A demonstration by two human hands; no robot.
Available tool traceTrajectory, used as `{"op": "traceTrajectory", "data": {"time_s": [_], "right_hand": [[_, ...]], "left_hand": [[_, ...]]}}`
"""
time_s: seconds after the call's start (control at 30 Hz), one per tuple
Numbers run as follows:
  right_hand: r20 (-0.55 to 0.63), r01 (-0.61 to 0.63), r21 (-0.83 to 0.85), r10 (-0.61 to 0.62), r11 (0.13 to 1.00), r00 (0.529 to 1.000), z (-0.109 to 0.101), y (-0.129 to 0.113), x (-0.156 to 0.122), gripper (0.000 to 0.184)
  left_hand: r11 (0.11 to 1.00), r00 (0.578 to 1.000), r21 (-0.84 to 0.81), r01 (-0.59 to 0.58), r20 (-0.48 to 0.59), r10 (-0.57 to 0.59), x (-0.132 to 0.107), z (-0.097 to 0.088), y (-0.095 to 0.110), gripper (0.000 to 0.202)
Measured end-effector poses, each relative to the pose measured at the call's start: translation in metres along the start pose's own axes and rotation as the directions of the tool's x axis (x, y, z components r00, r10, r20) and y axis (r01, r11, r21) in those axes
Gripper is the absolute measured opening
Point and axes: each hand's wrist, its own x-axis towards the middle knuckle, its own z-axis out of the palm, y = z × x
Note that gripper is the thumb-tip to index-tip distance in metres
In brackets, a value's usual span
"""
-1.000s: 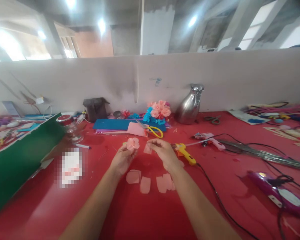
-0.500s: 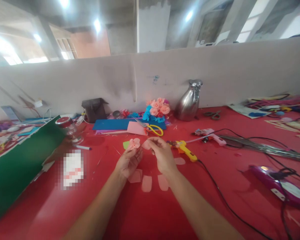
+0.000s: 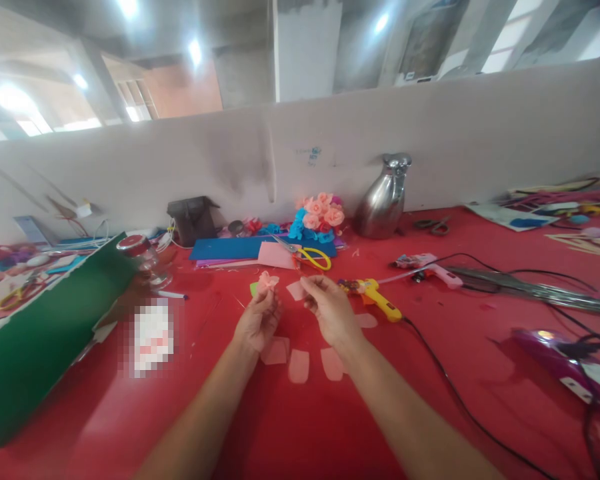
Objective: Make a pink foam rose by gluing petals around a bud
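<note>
Between the fingers of my left hand (image 3: 261, 321) is a small pink paper flower (image 3: 267, 283), with a bit of green (image 3: 253, 289) showing beside it. My right hand (image 3: 333, 312) pinches a pale pink paper petal (image 3: 295, 291) a short way to the right of the flower, not touching it. Below the hands, several cut petals lie flat on the red table, among them a middle one (image 3: 299, 367) and a right one (image 3: 333, 365). Right of my right hand lies a yellow glue gun (image 3: 380, 301), close to another petal (image 3: 367, 321).
Scissors with yellow handles (image 3: 314, 257) rest on blue sheets (image 3: 225, 249) at the back, near a bunch of paper flowers (image 3: 320, 215). A steel jug (image 3: 384, 200) stands at the wall. A pink glue gun (image 3: 443, 272) and cords lie right; a green board (image 3: 45, 347) and glass jar (image 3: 147, 263) stand left.
My right hand has turned the petal, so more of its face shows. The flower in my left hand has tilted upward. The whole view has shifted slightly.
</note>
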Motion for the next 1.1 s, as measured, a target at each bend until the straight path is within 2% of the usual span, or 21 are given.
{"op": "traceTrajectory", "data": {"time_s": [0.43, 0.6, 0.77, 1.1], "right_hand": [[0.015, -0.047, 0.087, 0.046, 0.995, 0.999, 0.0043, 0.0043, -0.0010, 0.028], [0.031, 0.016, -0.078, -0.014, 0.997, 0.999, 0.0018, 0.0069, -0.0010, 0.021], [-0.037, 0.057, -0.179, -0.065, 0.982, 0.997, -0.0022, 0.0088, 0.0031, 0.022], [-0.012, -0.018, -0.069, 0.017, 0.997, 1.000, 0.0030, 0.0053, -0.0033, 0.023]], "left_hand": [[0.997, 0.999, 0.057, -0.044, 0.029, 0.042, -0.0006, 0.0005, 0.0003, 0.017], [0.996, 0.997, 0.048, -0.073, 0.023, 0.072, -0.0020, 0.0033, 0.0005, 0.018], [0.993, 0.996, 0.083, -0.084, -0.008, 0.085, -0.0033, 0.0056, 0.0004, 0.017], [0.968, 0.984, 0.181, -0.175, 0.011, 0.176, -0.0013, 0.0027, -0.0011, 0.018]]}}
